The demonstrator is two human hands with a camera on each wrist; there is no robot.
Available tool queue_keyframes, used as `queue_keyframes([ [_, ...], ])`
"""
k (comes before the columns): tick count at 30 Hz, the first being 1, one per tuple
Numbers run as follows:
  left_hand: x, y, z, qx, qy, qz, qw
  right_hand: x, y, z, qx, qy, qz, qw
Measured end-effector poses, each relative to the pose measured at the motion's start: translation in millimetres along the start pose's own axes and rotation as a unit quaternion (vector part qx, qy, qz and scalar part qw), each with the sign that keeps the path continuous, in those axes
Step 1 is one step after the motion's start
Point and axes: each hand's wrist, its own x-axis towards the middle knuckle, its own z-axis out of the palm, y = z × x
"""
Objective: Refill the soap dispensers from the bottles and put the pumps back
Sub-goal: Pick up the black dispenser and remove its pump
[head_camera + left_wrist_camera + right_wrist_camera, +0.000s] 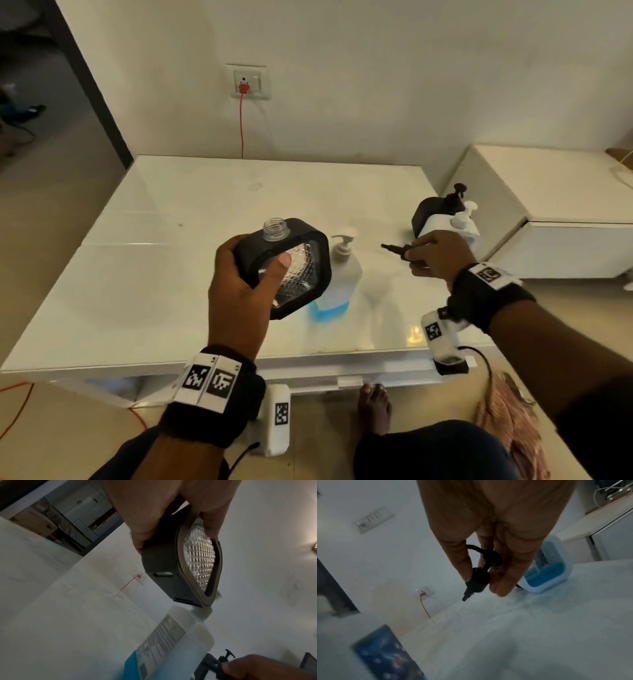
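The white bench (171, 260) fills the middle of the head view, with a lower white cabinet (548, 192) at about two o'clock from it. Above the bench centre the left hand (236, 294) has its grip clamped on the black-framed dispenser (291, 270), thumb on the ribbed glass face and fingers round the frame; the dispenser is lifted off the bench and tilted, its clear threaded neck (275, 229) bare and pointing to about eleven o'clock. Just behind it, at about three o'clock, the refill bottle (337, 274) stands upright with its white pump on and blue soap only in its lower part. Further to two o'clock, near the bench edge, a second black dispenser (431, 210) and a white one (452, 228) stand close together, both with pumps on. The right hand (435, 255) is at three o'clock from the held dispenser, its grip pinched on the small black pump (399, 249), stem pointing to nine o'clock. I judge that the pump is out and this dispenser waits for filling. The next move probably calls for laying the pump down, standing the dispenser upright, and then opening the bottle to pour into the narrow neck.
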Motion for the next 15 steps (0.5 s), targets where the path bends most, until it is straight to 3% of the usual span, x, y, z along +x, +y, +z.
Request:
queue_keyframes([
  [3, 8, -5, -3, 0.000, 0.013, -0.010, 1.000, 36, 15, 17, -0.146, 0.014, 0.005, 0.989],
  [8, 17, -11, -6, 0.007, 0.022, -0.023, 0.999, 64, 21, 36, -0.301, 0.020, -0.030, 0.953],
  [15, 20, -14, -1, 0.029, 0.017, -0.049, 0.998, 62, 29, 40, -0.369, 0.005, -0.065, 0.927],
])
